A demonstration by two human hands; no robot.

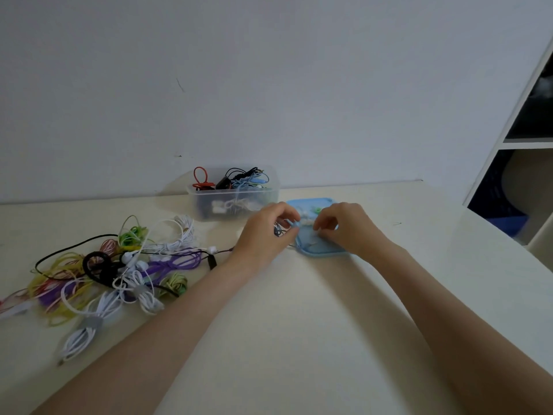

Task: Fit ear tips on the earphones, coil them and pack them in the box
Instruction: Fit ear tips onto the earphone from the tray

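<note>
Left hand [267, 232] pinched a blue earphone [294, 224] at its bud, steadying it over the blue lid [311, 248], while the right hand [344, 227] pinched something small, likely an ear tip, though that was too small to tell. Behind them the clear box [233, 193] sat by the surface's [299, 324] back edge, within short reach. Tangled earphones [119, 274] crowded the left side; the right side lay open.

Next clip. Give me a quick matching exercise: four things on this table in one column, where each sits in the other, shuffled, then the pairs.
Things:
1. clear plastic box
2. blue lid
3. loose earphone pile
4. white shelf unit

Places:
A. under both hands
B. far right, beside the table
C. against the wall, holding coiled earphones
D. left side of the table

Pairs: 1-C, 2-A, 3-D, 4-B
</note>
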